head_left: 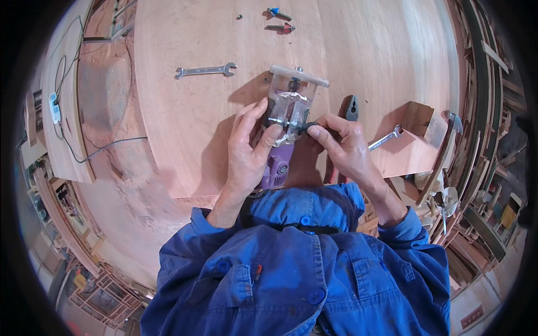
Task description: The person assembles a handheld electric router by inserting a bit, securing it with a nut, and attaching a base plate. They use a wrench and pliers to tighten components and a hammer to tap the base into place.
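A purple trim router [278,165] with a clear plastic base [298,95] lies on its side on the wooden board, base pointing away from me. My left hand [249,134] wraps the clear base from the left, its thumb on the metal clamp bolt. From the right, my right hand [342,140] pinches a dark knob [307,127] at the end of that bolt between thumb and finger. Pliers [352,106] rest just beyond my right hand, partly hidden by it. An open-end wrench [205,70] lies to the left of the router.
Two router bits, a blue one [276,12] and a red one [286,28], lie at the far side beside a small nut [239,17]. Right of me are another wrench [386,137], a wood block [417,119] and a hammer [451,120]. A power strip [54,109] with cables sits far left.
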A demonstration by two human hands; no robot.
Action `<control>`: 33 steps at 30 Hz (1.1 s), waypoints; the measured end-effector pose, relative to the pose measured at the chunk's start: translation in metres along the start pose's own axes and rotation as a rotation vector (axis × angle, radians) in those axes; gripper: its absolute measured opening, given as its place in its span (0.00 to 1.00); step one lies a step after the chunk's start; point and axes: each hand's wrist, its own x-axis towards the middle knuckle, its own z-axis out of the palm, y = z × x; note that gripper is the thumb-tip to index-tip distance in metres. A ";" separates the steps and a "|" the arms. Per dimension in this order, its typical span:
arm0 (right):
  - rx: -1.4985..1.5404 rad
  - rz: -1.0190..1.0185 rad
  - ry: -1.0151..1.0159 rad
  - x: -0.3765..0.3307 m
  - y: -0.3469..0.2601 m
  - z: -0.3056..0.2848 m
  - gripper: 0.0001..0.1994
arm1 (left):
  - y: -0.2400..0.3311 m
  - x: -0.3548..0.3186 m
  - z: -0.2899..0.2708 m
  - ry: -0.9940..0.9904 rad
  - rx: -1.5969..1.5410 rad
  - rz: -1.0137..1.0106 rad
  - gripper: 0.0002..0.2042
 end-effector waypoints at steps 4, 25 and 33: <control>-0.005 0.036 -0.040 -0.002 0.007 -0.008 0.12 | -0.009 -0.001 0.002 0.030 0.110 0.073 0.27; 0.263 0.179 -0.040 -0.016 0.007 -0.015 0.10 | 0.009 -0.005 0.024 0.077 -0.038 0.059 0.06; 0.213 0.175 0.041 -0.024 0.008 -0.012 0.11 | 0.028 0.034 -0.011 -0.035 0.155 -0.046 0.10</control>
